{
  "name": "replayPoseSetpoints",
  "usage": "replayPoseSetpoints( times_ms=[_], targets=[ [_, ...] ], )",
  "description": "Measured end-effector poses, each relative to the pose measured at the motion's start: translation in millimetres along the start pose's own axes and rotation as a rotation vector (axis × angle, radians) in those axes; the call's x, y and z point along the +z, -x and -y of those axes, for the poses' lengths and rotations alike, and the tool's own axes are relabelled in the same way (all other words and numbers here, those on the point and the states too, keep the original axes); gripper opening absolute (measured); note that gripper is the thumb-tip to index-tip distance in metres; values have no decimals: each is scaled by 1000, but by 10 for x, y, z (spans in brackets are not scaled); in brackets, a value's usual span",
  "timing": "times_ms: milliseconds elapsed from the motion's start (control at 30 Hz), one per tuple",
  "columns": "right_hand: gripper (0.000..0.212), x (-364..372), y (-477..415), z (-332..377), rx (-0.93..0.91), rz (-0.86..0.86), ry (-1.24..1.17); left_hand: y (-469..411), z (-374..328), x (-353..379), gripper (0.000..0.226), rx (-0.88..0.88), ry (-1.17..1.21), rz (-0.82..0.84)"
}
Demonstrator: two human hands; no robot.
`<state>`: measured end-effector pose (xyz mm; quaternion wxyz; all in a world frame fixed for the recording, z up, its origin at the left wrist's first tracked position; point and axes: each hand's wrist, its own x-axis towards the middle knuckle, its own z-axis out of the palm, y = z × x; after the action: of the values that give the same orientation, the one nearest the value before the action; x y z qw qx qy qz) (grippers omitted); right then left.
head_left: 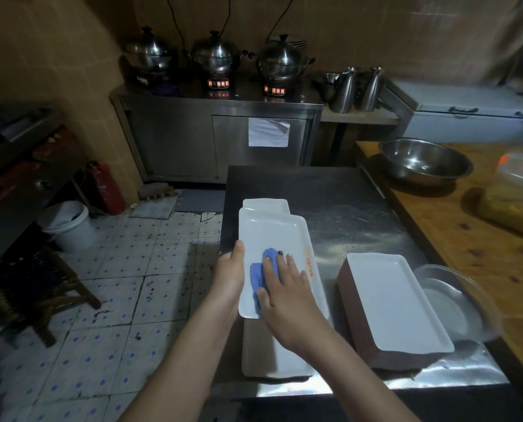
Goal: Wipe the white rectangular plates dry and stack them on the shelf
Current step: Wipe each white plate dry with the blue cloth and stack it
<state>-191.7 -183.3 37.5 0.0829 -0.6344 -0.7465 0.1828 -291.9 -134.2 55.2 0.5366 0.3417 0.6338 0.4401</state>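
Plate (272, 236) gripped at left edge by left hand (228, 278); right hand (287, 303) presses cloth (256, 277).

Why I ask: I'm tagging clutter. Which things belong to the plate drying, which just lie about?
Job:
held plate
blue cloth
left hand
right hand
plate stack
lower plates

Lying about:
steel bowl
white bucket
metal jugs
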Motion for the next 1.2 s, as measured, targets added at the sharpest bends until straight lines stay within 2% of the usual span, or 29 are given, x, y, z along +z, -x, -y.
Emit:
replayPoseSetpoints(
  times_ms=[100, 267, 500, 700, 800, 900, 967, 1133, 1200],
  targets=[
    [55, -48, -127, 83, -50, -26, 83, 18, 49, 41, 36, 9, -29, -15],
    [55, -236, -217, -134, 79, -116, 255, -9, -22, -71, 40, 6, 62, -21],
    [55, 66, 3, -229, 24, -25, 119, -14, 63, -143, 41, 6, -14, -2],
    [52, -9, -328, -469, 132, -107, 84, 2, 240, -122, 42, 11, -115, 13],
    [50, -17, -402, -533, 212, -191, -135, 19, 299, -152, 41, -17, -89, 33],
    [32, 5, -377, -623, 298, -293, -270, 44, 385, -203, 41, -46, -66, 58],
    [28, 56, -331, -714, 354, -338, -391, 58, 462, -236, 42, -67, -72, 60],
    [47, 224, -211, -901, 430, -329, -718, 15, 724, -258, 40, -156, -67, 69],
    [48, 295, -190, -936, 443, -333, -807, -26, 856, -237, 35, -190, -82, 75]
  ],
)
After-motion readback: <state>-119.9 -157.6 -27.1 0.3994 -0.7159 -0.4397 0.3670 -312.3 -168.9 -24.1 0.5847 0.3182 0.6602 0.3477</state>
